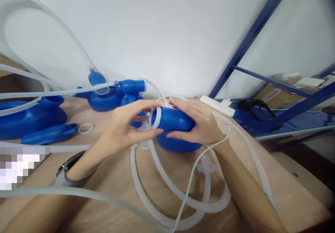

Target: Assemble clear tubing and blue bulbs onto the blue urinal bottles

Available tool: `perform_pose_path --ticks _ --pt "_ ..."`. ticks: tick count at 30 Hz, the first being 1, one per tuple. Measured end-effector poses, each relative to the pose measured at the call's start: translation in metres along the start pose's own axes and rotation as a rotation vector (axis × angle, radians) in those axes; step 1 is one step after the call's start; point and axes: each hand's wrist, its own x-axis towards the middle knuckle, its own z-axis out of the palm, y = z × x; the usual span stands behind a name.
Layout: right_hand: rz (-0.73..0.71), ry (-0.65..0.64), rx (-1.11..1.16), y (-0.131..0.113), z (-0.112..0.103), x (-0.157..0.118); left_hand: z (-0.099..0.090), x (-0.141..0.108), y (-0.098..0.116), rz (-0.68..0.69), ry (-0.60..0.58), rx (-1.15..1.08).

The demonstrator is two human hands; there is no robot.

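And your left hand (131, 124) pinches the white ring (157, 117) at the blue bottle's (175, 119) mouth, while your right hand (201, 121) grips its neck above the tabletop (104, 177).

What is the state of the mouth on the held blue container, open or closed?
Open: the blue inner wall of the container shows within the white ring.

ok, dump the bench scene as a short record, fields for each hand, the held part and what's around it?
left_hand: left hand, at the mouth of the blue container
right_hand: right hand, around its neck
held_part: blue container, white ring at its mouth
loose_ring: pale ring, on the table
tubing: translucent tube, looped
power_strip: white strip, plug inserted
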Motion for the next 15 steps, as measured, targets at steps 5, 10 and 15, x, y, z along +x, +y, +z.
perform_pose_path --ticks 5,10,15 --pt "0.204 0.069 0.156 0.011 0.001 -0.003 -0.009 0.009 -0.011 -0.221 0.199 -0.159" --pt "0.549 0.139 0.649 0.029 0.032 -0.012 -0.01 0.011 -0.034 -0.36 0.199 -0.237" --pt "0.663 0.189 0.828 0.016 0.058 -0.011 -0.002 -0.001 -0.044 -0.248 0.113 0.003"
